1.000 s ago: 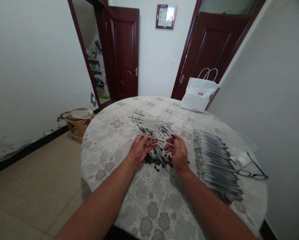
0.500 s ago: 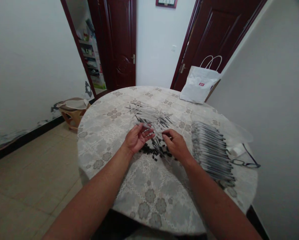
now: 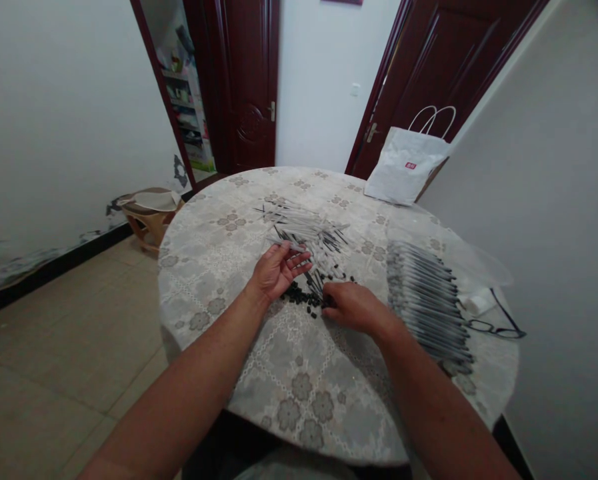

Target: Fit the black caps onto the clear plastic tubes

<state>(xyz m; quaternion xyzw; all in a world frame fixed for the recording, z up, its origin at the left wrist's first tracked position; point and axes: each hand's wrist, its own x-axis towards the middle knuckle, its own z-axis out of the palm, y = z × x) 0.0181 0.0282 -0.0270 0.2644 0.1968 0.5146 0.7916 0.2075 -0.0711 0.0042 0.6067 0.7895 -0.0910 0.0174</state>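
Note:
My left hand (image 3: 276, 270) pinches a thin pale pen barrel (image 3: 295, 247) between thumb and forefinger, with its other fingers loosely spread. To its right, my right hand (image 3: 351, 305) is lowered to the tablecloth, fingers drawn together at the dark pen parts; what lies between the fingertips is hidden. Small black caps (image 3: 299, 295) are scattered between the hands. Several thin dark refills (image 3: 316, 283) lie by the right fingers. Beyond the hands spreads a loose heap of pale and dark pen parts (image 3: 303, 223).
Many grey pens (image 3: 429, 300) lie in a dense row on clear plastic at the right, beside eyeglasses (image 3: 496, 328) and a small white roll (image 3: 477, 302). A white paper bag (image 3: 406, 167) stands at the back of the round table (image 3: 299, 400). A stool (image 3: 151, 217) is at left.
My right hand has moved down toward me, from beside the left fingers to the black parts on the table. My left hand keeps its pinch. The view has shifted slightly.

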